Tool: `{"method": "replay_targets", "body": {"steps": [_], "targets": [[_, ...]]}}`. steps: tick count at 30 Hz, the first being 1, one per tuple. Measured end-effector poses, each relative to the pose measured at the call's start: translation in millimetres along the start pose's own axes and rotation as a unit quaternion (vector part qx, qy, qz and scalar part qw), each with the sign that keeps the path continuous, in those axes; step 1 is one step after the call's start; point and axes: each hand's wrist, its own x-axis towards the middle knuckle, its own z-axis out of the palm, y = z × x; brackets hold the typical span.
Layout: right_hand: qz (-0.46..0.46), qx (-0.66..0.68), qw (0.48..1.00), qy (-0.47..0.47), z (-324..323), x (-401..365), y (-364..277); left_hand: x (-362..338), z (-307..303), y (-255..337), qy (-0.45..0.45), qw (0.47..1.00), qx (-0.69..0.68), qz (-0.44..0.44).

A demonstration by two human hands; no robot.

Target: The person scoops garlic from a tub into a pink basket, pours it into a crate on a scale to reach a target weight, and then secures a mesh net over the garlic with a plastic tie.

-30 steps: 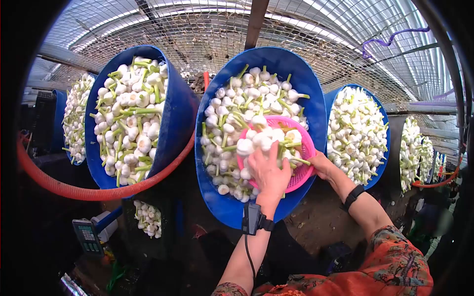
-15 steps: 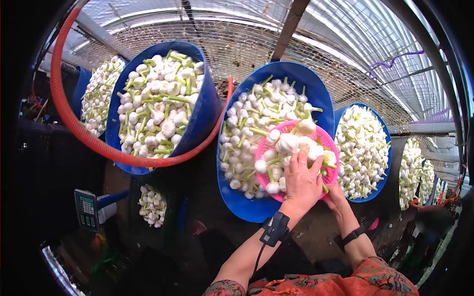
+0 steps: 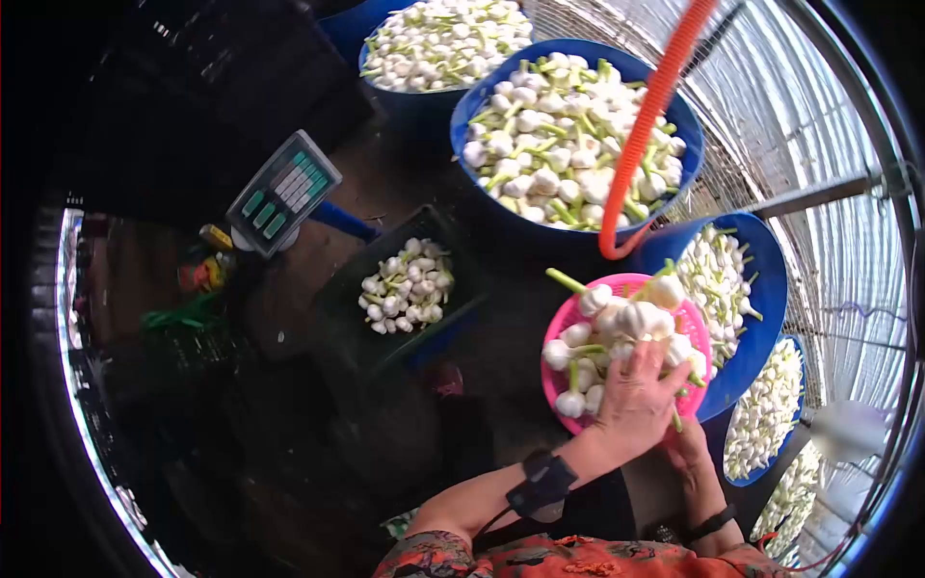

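Pink basket (image 3: 617,283) heaped with garlic (image 3: 636,318) sits just beside a blue tub (image 3: 761,318); left hand (image 3: 636,400) rests flat on the garlic, fingers spread; right hand (image 3: 686,445) underneath, grip hidden.

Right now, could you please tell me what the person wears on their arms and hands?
Both hands are bare, without gloves. The left hand has a black boxy device strapped at its wrist, with a black cable running back from it. The right hand has a black band at its wrist. The sleeves are orange-red cloth with a dark pattern and leave the forearms uncovered.
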Motion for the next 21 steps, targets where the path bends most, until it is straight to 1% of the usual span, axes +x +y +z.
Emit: {"method": "replay_targets", "body": {"steps": [1,3,4,5,6,7,8,9,10,11,12,13,14,15,17,18,20,21], "targets": [[0.018,-0.041,0.999,-0.026,24.8,8.8,10.5,-9.8,-17.3,-23.7,0.011,1.000,0.023,-0.015],[0.033,-0.049,0.997,-0.048,83.8,28.1,35.7,-27.9,-54.0,-77.3,0.036,0.997,0.046,-0.045],[0.056,-0.082,0.994,-0.050,90.5,52.2,57.0,-36.1,-69.3,-107.0,0.057,0.995,0.047,-0.061],[0.080,-0.100,0.989,-0.076,121.7,61.2,67.5,-45.0,-82.2,-137.2,0.079,0.991,0.063,-0.086],[0.126,-0.120,0.981,-0.087,160.0,64.4,70.6,-53.3,-98.7,-167.5,0.076,0.989,0.063,-0.113],[0.152,-0.156,0.971,-0.097,193.2,75.1,81.2,-63.0,-110.9,-201.1,0.075,0.987,0.036,-0.139],[0.198,-0.191,0.951,-0.144,224.0,89.7,92.3,-76.7,-111.5,-241.5,0.108,0.983,0.034,-0.144],[0.241,-0.189,0.935,-0.181,240.3,118.0,115.5,-90.5,-117.8,-272.7,0.133,0.975,0.057,-0.169],[0.290,-0.268,0.899,-0.188,258.1,140.8,129.2,-105.2,-130.2,-289.2,0.155,0.962,0.094,-0.203],[0.313,-0.342,0.872,-0.154,300.4,136.5,130.5,-119.0,-140.2,-304.6,0.176,0.946,0.132,-0.237],[0.327,-0.385,0.850,-0.148,315.7,151.4,144.6,-135.2,-145.4,-319.1,0.182,0.945,0.126,-0.240],[0.344,-0.424,0.826,-0.139,327.8,163.4,157.5,-155.3,-146.6,-330.5,0.146,0.955,0.069,-0.247],[0.381,-0.436,0.807,-0.114,344.3,161.8,155.4,-173.7,-141.2,-335.4,0.106,0.961,0.011,-0.253],[0.366,-0.489,0.783,-0.118,363.9,144.7,144.1,-191.0,-132.6,-335.7,0.107,0.960,0.001,-0.257],[0.394,-0.494,0.765,-0.125,366.6,152.5,143.7,-217.5,-122.8,-342.7,0.017,0.970,-0.047,-0.239],[0.392,-0.502,0.762,-0.122,368.6,151.9,148.6,-226.9,-115.6,-346.1,0.025,0.969,-0.052,-0.240],[0.363,-0.552,0.737,-0.142,379.2,142.8,151.1,-230.2,-110.5,-347.7,0.111,0.972,-0.086,-0.190],[0.362,-0.554,0.736,-0.141,385.4,141.6,149.6,-230.0,-108.6,-350.1,0.114,0.971,-0.088,-0.190]]}}
